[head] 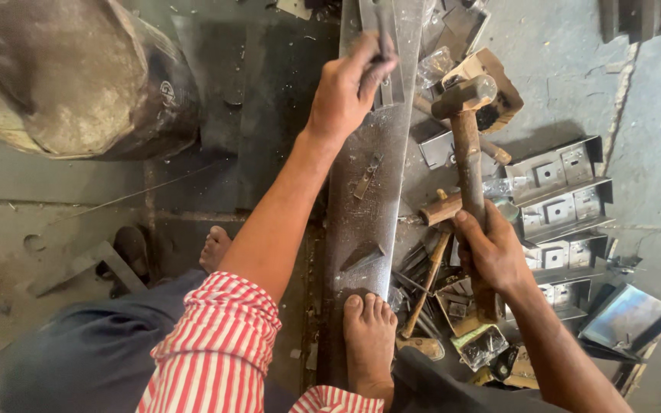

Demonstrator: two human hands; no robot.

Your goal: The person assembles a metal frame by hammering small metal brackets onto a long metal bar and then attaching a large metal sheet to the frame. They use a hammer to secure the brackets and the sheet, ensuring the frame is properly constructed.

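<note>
My left hand grips a narrow metal chisel-like tool, held upright on a small bracket piece lying on a long grey metal strip. My right hand holds a wooden-handled hammer by its shaft, with the steel head raised to the right of the strip. My bare foot presses on the near end of the strip. A small metal clip lies loose mid-strip.
Several stamped metal boxes are stacked at the right. A second hammer and small packets lie beside my foot. A big worn round block stands at the top left. Metal scraps litter the concrete floor.
</note>
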